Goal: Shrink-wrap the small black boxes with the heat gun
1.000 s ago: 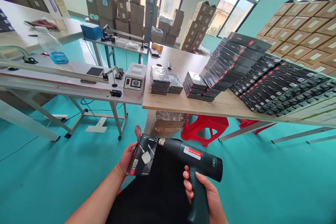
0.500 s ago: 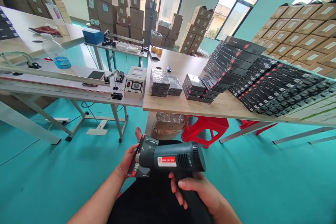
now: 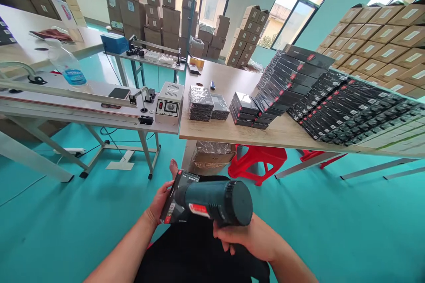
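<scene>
My right hand [image 3: 239, 239] is wrapped round the handle of a dark teal heat gun [image 3: 209, 196] with a red and white label. Its nozzle end points left at a flat black box [image 3: 177, 205] with red corners and white print. That box is gripped along its left edge by my left hand [image 3: 161, 201], tilted above my lap. The heat gun's body covers the box's middle and right part, so I cannot tell whether the nozzle touches it. Part of my right hand's fingers is hidden behind the handle.
Ahead is a wooden table [image 3: 212, 134] with shrink-wrapped packs [image 3: 201, 104] and tall stacks of black boxes [image 3: 288, 79]. A bar sealer [image 3: 69, 101] with a control box [image 3: 168, 104] stands left. Under the table are a red stool [image 3: 259, 161] and a carton [image 3: 212, 159].
The heat gun has turned so its rear end faces me more, and its nozzle has shifted slightly. My left hand and the black box have hardly moved.
</scene>
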A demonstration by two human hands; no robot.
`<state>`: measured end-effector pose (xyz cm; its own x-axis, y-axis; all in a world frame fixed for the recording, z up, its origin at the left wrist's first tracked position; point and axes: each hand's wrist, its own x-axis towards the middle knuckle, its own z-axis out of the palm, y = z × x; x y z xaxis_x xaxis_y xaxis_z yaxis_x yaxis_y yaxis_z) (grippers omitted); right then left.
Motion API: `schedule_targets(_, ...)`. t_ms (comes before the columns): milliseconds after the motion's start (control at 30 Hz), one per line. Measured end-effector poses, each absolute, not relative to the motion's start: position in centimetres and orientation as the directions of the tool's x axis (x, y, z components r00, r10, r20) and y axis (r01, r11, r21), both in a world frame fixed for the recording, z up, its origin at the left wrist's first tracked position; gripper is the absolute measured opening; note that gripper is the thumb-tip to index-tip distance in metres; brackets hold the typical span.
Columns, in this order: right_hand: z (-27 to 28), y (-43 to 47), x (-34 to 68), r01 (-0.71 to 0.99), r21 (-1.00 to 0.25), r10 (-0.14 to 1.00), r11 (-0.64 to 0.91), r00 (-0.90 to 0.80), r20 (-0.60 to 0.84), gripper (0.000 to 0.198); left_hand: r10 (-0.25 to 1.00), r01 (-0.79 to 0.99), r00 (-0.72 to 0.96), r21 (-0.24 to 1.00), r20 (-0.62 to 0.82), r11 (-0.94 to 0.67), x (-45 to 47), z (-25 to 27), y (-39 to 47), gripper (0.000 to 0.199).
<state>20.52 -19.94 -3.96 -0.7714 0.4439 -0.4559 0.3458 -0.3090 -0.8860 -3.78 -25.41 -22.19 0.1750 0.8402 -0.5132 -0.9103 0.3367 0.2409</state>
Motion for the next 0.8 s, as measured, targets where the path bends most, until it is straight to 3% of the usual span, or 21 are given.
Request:
schedule_targets(100, -4.0, -19.7, 20.2, 0.187, -0.909, 0.583, -0.371, -0.716, -0.385, 0.030, 0.843, -0.912, 0.175, 0.239, -0.509, 0.333, -3.8, -22.5, -25.4, 0.033)
schedule_targets(300, -3.9, -21.5, 21.0, 0.480, -0.842, 0.296, -0.246, -0.790, -0.537, 0.007, 0.851, -0.917, 0.161, 0.242, -0.499, 0.316, -3.9, -22.9, -25.6, 0.030)
schedule_targets(367, -4.1, -21.8, 20.6, 0.380, -0.861, 0.376, -0.339, -0.784, -0.494, 0.014, 0.854, -0.919, 0.174, 0.231, -0.490, 0.319, -3.9, -22.7, -25.6, 0.032)
schedule_targets(467, -4.6, -21.0, 19.7, 0.119, -0.866, 0.581, -0.485, -0.696, -0.421, 0.028, 0.851, -0.917, 0.204, 0.210, -0.483, 0.339, -3.8, -22.4, -25.7, 0.035)
schedule_targets(533, -4.9, -19.8, 19.6, 0.068, -0.862, 0.654, -0.503, -0.622, -0.430, 0.029, 0.851, -0.918, 0.198, 0.213, -0.487, 0.335, -3.9, -22.3, -25.8, 0.034)
schedule_targets(700, -5.9, -17.9, 21.0, 0.099, -0.862, 0.726, -0.497, -0.497, -0.476, 0.030, 0.869, -0.925, 0.182, 0.219, -0.460, 0.309, -4.2, -22.4, -26.2, 0.036)
schedule_targets(800, -6.1, -18.3, 21.2, 0.073, -0.851, 0.717, -0.519, -0.505, -0.481, 0.029, 0.858, -0.928, 0.171, 0.214, -0.485, 0.306, -4.2, -22.7, -26.2, 0.039)
